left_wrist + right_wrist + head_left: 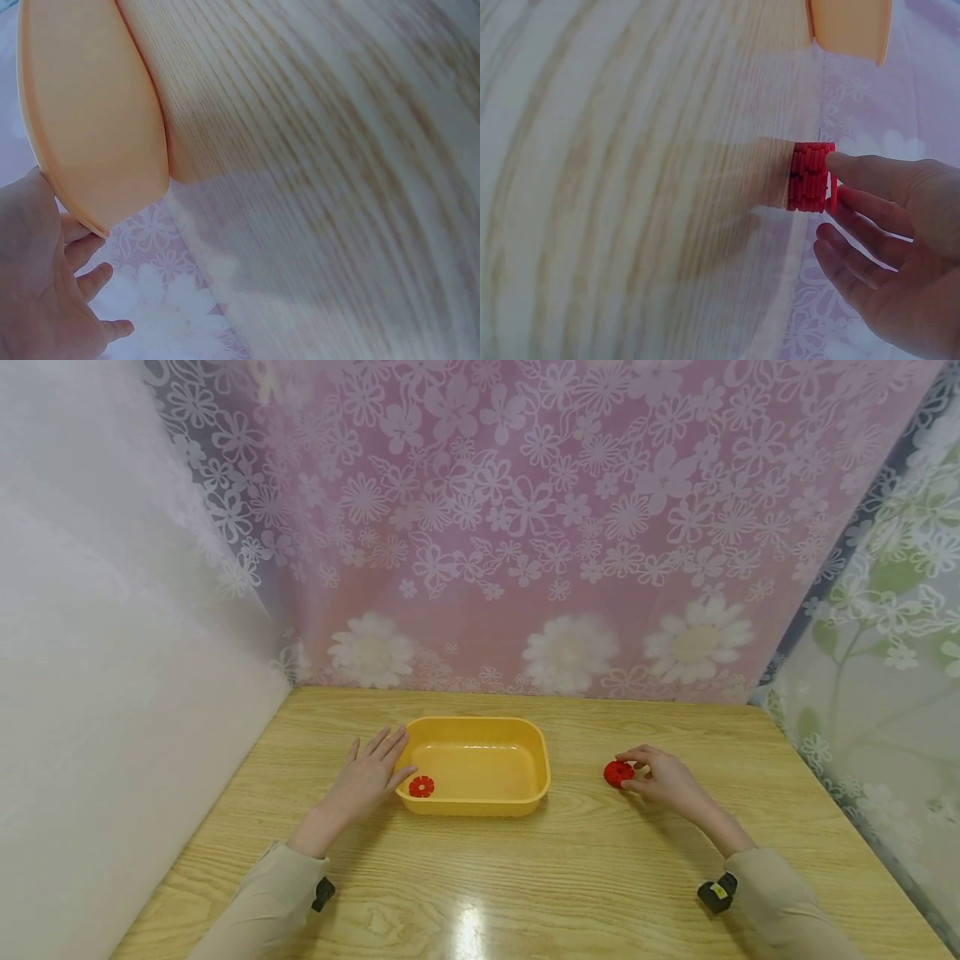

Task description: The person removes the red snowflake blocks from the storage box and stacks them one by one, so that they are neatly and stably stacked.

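A yellow plastic basin (pixel 474 807) stands on the table, and a red notched disc (pixel 422 787) lies in its front left corner. My left hand (pixel 369 779) rests at the basin's left rim, fingers straight, thumb reaching over the edge; the left wrist view shows that hand (pixel 45 277) touching the rim. To the right of the basin stands a short stack of red notched discs (pixel 808 177). My right hand (pixel 663 782) is over this stack, pinching the top disc (pixel 833 187) between thumb and finger. That disc sits slightly apart from those below, while the other fingers are spread loosely.
The wood-grain table (pixel 480 868) extends around the basin and the stack. Flowered pink cloth (pixel 480 543) hangs along the back edge, with pale cloth at both sides. A black wrist camera (pixel 717 893) sits below the right forearm.
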Demonstrator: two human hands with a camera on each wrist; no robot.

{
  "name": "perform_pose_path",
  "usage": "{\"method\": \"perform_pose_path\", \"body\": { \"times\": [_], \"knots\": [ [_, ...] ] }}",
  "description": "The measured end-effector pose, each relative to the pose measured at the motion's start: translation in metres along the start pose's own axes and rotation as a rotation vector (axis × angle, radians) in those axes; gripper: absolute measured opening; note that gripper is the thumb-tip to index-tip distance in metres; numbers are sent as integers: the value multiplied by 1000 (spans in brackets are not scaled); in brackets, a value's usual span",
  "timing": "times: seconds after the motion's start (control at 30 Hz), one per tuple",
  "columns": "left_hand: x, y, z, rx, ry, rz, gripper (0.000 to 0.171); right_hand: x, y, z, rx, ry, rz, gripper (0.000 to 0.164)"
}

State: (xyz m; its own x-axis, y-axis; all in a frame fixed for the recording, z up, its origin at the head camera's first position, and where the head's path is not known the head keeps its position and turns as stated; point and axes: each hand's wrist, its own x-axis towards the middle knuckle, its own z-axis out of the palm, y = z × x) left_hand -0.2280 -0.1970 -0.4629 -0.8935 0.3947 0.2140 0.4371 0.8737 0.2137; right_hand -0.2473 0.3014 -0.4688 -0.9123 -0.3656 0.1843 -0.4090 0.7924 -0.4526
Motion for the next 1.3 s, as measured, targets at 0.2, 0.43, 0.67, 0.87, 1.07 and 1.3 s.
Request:
{"method": "perform_pose_path", "body": {
  "times": [0.2,0.43,0.67,0.87,1.07,1.3],
  "knots": [
    [0,0,1,7,6,3,66,0,0,-1,-3,-1,-5,41],
    [1,0,0,-1,6,5,67,-1,1,0,-3,4,-10,41],
    [0,1,0,-5,0,1,66,-3,0,-1,8,7,-7,40],
    [-1,1,0,-8,8,2,66,-6,-7,-7,54,45,25,33],
    [-1,1,0,-12,9,2,65,-6,-12,-13,42,139,-2,29],
    [-1,1,0,-9,9,-2,66,4,-28,-14,58,208,-71,30]
  ]
}}
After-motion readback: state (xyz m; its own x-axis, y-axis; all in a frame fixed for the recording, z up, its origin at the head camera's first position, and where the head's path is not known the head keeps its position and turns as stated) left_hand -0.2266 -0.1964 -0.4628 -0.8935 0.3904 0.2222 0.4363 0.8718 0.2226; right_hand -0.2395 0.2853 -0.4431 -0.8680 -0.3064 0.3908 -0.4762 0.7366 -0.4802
